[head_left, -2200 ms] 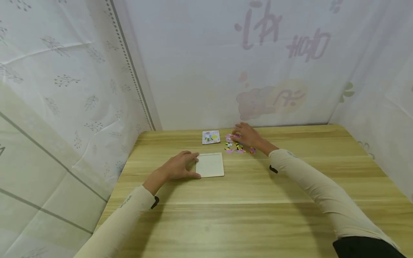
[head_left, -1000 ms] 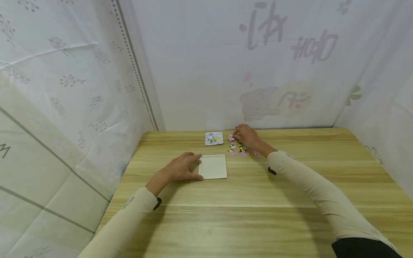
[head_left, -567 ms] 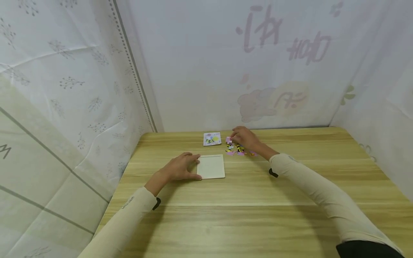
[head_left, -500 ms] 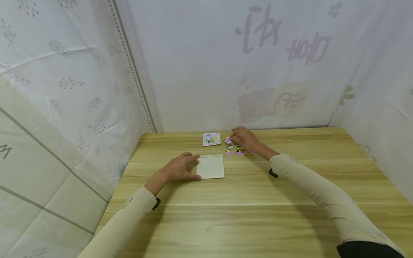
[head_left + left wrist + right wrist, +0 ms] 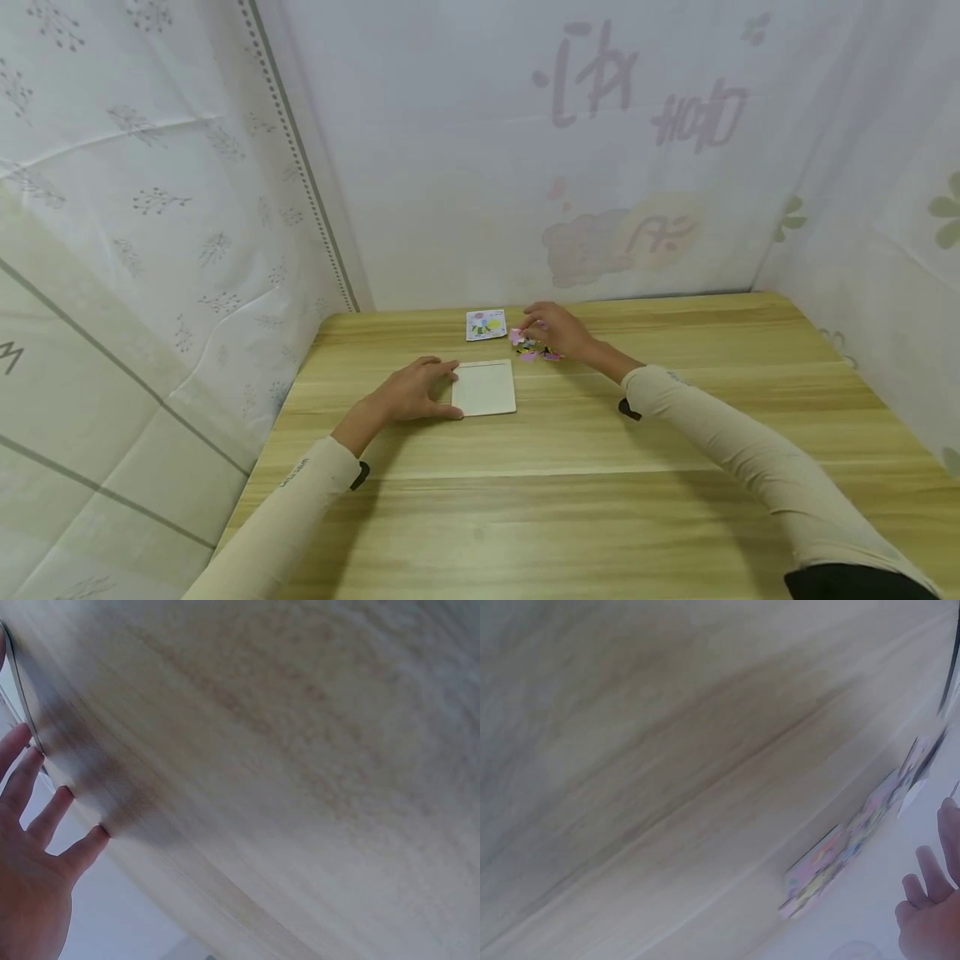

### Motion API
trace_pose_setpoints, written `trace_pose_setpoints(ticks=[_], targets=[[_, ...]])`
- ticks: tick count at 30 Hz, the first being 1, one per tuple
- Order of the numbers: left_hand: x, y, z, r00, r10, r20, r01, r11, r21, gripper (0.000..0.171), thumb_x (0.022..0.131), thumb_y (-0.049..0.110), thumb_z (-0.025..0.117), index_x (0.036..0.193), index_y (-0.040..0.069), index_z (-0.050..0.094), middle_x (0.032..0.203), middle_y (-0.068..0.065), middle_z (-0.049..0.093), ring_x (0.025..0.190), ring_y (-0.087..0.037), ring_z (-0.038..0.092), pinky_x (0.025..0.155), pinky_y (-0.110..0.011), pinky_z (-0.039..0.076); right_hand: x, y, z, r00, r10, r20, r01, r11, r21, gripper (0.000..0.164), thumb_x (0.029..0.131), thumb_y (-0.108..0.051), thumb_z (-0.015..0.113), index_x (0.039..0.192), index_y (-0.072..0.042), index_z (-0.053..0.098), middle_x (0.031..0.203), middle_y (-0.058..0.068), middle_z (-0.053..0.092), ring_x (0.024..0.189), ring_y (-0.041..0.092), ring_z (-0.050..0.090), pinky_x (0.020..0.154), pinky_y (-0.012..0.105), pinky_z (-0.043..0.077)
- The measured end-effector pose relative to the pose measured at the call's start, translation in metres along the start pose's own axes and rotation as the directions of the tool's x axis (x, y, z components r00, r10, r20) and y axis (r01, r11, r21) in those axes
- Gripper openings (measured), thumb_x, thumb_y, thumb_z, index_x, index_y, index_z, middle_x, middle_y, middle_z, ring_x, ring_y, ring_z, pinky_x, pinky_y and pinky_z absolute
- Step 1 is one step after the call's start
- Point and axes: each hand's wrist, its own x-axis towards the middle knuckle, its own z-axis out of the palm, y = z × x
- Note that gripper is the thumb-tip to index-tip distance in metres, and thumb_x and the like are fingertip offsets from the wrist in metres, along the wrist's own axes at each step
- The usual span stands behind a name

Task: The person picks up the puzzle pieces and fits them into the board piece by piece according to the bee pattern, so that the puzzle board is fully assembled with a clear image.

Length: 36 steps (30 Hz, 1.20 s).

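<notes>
Resting with fingers spread, the left hand point(image 5: 408, 392) is set against the left edge of the pale board point(image 5: 483, 388); fingertips point(image 5: 66, 793) hidden from the head view are shown on the surface point(image 5: 480, 525) by the left wrist view. Beyond, a pink puzzle piece point(image 5: 515, 337) is pinched by the right hand point(image 5: 560, 331) beside loose pieces point(image 5: 528, 356), seen at a low angle from the right wrist. The printed card point(image 5: 486, 325) is placed near the surface's far edge; wood extends rightward.

Pale square board point(image 5: 483, 388), flat. Puzzle pieces point(image 5: 529, 356), pink, yellow, black, clustered past its far right corner; pink piece point(image 5: 515, 336) leftmost.
</notes>
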Motion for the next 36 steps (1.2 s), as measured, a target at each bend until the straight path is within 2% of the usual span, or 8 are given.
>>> trace_pose_setpoints(ticks=[4, 7, 16, 20, 29, 36], targets=[[-0.001, -0.001, 0.000, 1.000, 0.004, 0.002, -0.004, 1.000, 0.002, 0.096, 0.082, 0.069, 0.077, 0.156, 0.014, 0.049, 0.148, -0.007, 0.057, 0.146, -0.033, 0.042, 0.110, -0.059, 0.044, 0.001, -0.012, 0.005, 0.999, 0.041, 0.028, -0.041, 0.999, -0.004, 0.010, 0.097, -0.010, 0.074, 0.100, -0.002, 0.079, 0.135, 0.023, 0.064, 0.137, 0.040, 0.050, 0.115, 0.053, 0.041], [-0.001, -0.002, 0.001, 1.000, 0.004, 0.004, -0.004, 1.000, 0.005, 0.097, 0.082, 0.070, 0.076, 0.157, 0.015, 0.048, 0.149, -0.008, 0.056, 0.147, -0.033, 0.041, 0.110, -0.058, 0.043, 0.002, -0.020, 0.009, 0.996, 0.066, 0.056, -0.062, 0.996, -0.060, 0.012, 0.098, -0.016, 0.074, 0.101, -0.006, 0.081, 0.139, 0.018, 0.064, 0.139, 0.036, 0.050, 0.114, 0.049, 0.043], [-0.001, -0.003, 0.002, 1.000, -0.011, 0.011, 0.011, 1.000, 0.013, 0.100, 0.082, 0.072, 0.074, 0.159, 0.016, 0.045, 0.151, -0.013, 0.053, 0.145, -0.035, 0.042, 0.109, -0.060, 0.044, 0.003, -0.033, 0.028, 0.995, -0.067, 0.076, 0.076, 0.990, -0.120, 0.011, 0.094, -0.015, 0.079, 0.099, -0.006, 0.081, 0.135, 0.020, 0.066, 0.133, 0.036, 0.056, 0.109, 0.048, 0.048], [-0.001, -0.001, 0.001, 1.000, -0.011, 0.015, 0.010, 1.000, 0.011, 0.100, 0.082, 0.072, 0.074, 0.159, 0.015, 0.045, 0.152, -0.015, 0.052, 0.145, -0.036, 0.042, 0.109, -0.061, 0.044, 0.003, -0.035, 0.034, 0.992, -0.081, 0.097, 0.096, 0.982, -0.163, 0.012, 0.093, -0.018, 0.079, 0.099, -0.007, 0.081, 0.133, 0.018, 0.068, 0.132, 0.034, 0.057, 0.112, 0.047, 0.045], [-0.001, -0.002, 0.000, 1.000, 0.003, 0.012, -0.003, 1.000, 0.017, 0.098, 0.083, 0.071, 0.074, 0.157, 0.015, 0.047, 0.150, -0.011, 0.055, 0.144, -0.035, 0.044, 0.106, -0.061, 0.046, 0.005, -0.042, 0.050, 0.988, -0.041, 0.146, 0.063, 0.987, -0.146, 0.013, 0.097, -0.024, 0.076, 0.100, -0.012, 0.081, 0.137, 0.013, 0.066, 0.134, 0.031, 0.056, 0.114, 0.046, 0.043], [0.000, -0.002, 0.002, 1.000, 0.001, 0.019, -0.001, 1.000, 0.011, 0.098, 0.083, 0.071, 0.074, 0.158, 0.015, 0.045, 0.151, -0.010, 0.054, 0.145, -0.035, 0.042, 0.106, -0.062, 0.046, 0.002, -0.055, 0.054, 0.982, -0.083, 0.167, 0.104, 0.987, -0.122, 0.012, 0.097, -0.017, 0.076, 0.102, -0.007, 0.080, 0.135, 0.019, 0.066, 0.131, 0.034, 0.057, 0.111, 0.049, 0.045]])
